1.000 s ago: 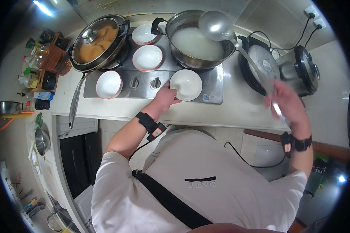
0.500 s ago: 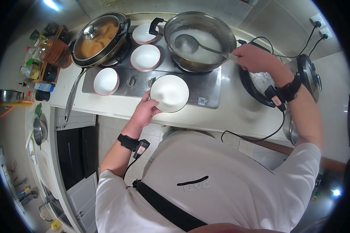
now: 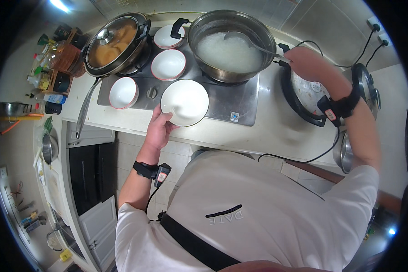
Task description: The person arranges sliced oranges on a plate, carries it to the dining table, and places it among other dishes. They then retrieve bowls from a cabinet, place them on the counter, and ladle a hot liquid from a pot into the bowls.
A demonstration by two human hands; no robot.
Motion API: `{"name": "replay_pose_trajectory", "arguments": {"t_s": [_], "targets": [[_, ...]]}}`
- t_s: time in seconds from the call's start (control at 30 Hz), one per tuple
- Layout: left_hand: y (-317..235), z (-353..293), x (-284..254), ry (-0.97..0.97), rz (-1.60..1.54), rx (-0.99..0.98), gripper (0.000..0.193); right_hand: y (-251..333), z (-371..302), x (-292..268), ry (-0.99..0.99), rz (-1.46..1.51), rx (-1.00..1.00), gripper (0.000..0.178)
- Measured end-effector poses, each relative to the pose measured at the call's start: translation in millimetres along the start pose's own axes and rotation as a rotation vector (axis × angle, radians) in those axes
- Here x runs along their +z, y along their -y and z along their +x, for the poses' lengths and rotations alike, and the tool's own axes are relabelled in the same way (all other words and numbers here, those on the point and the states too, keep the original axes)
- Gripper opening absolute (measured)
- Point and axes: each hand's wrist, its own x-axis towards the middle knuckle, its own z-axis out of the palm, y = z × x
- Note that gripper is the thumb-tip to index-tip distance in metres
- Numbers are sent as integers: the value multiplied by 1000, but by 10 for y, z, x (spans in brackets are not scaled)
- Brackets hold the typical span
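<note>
My left hand [image 3: 160,126] grips the near-left rim of a white bowl [image 3: 186,102], holding it over the front of the stove. Only a faint spot shows inside that bowl. My right hand [image 3: 309,65] is closed round the handle of a metal ladle [image 3: 263,50]. The ladle's head is partly sunk in the cloudy white porridge [image 3: 231,55] near the far side of a large steel pot [image 3: 272,34]. Three white bowls with red rims, a front one [image 3: 123,93], a middle one [image 3: 168,65] and a back one [image 3: 168,38], stand left of the pot.
A lidded pan [image 3: 115,43] with brownish pieces under its glass sits at the left, its long handle [image 3: 87,109] reaching over the counter. Right of the stove is a black-rimmed cooker [image 3: 303,93], with a lid [image 3: 368,88] beyond. Bottles [image 3: 61,56] crowd the left side.
The ladle's head has sunk into the porridge and shifted toward the pot's far side. My right hand has moved slightly right; my left hand has carried its bowl a little left.
</note>
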Motion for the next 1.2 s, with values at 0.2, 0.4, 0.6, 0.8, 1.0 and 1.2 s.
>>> {"name": "replay_pose_trajectory", "arguments": {"t_s": [0.2, 0.4, 0.6, 0.8, 1.0, 1.2], "targets": [[-74, 27, -44, -3, 0, 12, 53, 388, -237, -374, 161, 95, 96, 14], [-123, 71, -105, -14, 8, 27, 52, 631, -204, -553, 301, 256, 138, 15], [-146, 154, -170, 10, 98, 37, 47, 542, 122, 0, -76, 157, -132, 18], [-194, 188, -168, 15, 96, 40, 48, 332, 320, 220, -219, -19, -73, 30], [-203, 195, -140, 18, 91, 42, 49, 232, 321, -86, -82, -227, 105, 24], [-180, 187, -92, 21, 81, 45, 49, 86, 240, -290, 100, -314, 77, 21]]}}
